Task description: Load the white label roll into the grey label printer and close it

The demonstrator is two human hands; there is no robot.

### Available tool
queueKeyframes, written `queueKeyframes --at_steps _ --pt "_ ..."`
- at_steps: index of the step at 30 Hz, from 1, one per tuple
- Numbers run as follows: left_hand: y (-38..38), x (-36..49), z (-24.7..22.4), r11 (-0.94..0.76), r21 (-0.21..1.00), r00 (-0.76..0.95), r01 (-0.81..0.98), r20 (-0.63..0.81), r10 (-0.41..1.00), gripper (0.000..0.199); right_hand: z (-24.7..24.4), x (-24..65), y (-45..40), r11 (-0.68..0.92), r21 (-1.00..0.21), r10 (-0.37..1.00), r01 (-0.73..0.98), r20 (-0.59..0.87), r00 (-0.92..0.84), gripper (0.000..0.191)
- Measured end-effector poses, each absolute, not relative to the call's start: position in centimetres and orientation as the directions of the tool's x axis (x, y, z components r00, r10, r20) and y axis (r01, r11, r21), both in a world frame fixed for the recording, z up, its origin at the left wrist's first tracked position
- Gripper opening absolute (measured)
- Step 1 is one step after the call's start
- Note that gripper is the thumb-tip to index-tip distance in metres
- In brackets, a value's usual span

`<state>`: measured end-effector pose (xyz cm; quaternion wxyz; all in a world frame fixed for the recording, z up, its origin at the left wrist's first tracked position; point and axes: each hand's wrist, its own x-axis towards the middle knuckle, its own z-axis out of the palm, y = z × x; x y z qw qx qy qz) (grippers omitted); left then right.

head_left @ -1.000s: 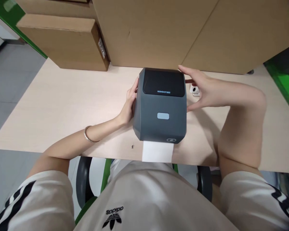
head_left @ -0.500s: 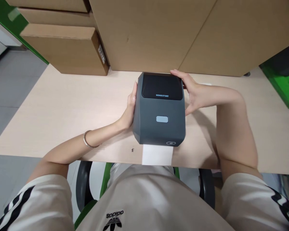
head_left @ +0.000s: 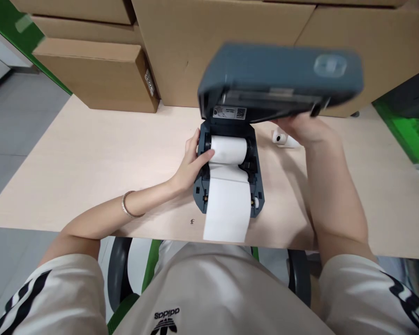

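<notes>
A dark grey label printer point(head_left: 257, 186) stands on the table with its lid point(head_left: 265, 70) raised, slightly blurred. Inside lies a white label roll point(head_left: 229, 150), and its paper strip point(head_left: 227, 209) runs forward over the printer's front to the table edge. My left hand point(head_left: 192, 163) grips the printer's left side, its thumb reaching over the rim to the roll's left end. My right hand point(head_left: 302, 128) is under the right part of the lid and holds it up; its fingers are partly hidden.
Cardboard boxes point(head_left: 87, 79) line the back of the light wooden table point(head_left: 125, 149). A small white roll point(head_left: 281, 138) lies right of the printer, near my right hand. A chair armrest point(head_left: 120, 270) shows below the table edge.
The printer's lid has swung up and back with my right hand, uncovering the roll and paper path. My left thumb now reaches over the rim. The small roll has come into view.
</notes>
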<state>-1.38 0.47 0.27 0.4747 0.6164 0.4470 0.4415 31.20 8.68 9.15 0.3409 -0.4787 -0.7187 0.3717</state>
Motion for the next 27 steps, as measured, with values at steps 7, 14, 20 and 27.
queueKeyframes --at_steps 7,14,20,27 --pt "1.0 -2.9 -0.1 -0.138 0.982 0.271 0.128 0.099 0.957 0.109 6.5 27.9 9.6 0.116 -0.923 0.993 0.366 0.099 -0.067 0.073" --pt "1.3 -3.0 -1.4 -0.147 0.988 0.21 0.042 0.135 0.968 0.106 7.9 27.2 8.4 0.162 -0.757 0.986 0.632 0.145 -0.079 0.073" --pt "0.9 -2.7 -1.2 -0.167 0.986 0.179 -0.006 0.165 0.97 0.099 12.1 27.6 5.1 0.034 -0.327 0.999 0.945 0.019 -0.029 0.062" --pt "0.4 -2.0 -0.4 -0.14 0.99 0.134 -0.017 0.141 0.981 0.099 11.0 24.3 2.3 0.574 -0.189 0.819 0.797 0.116 -0.562 0.061"
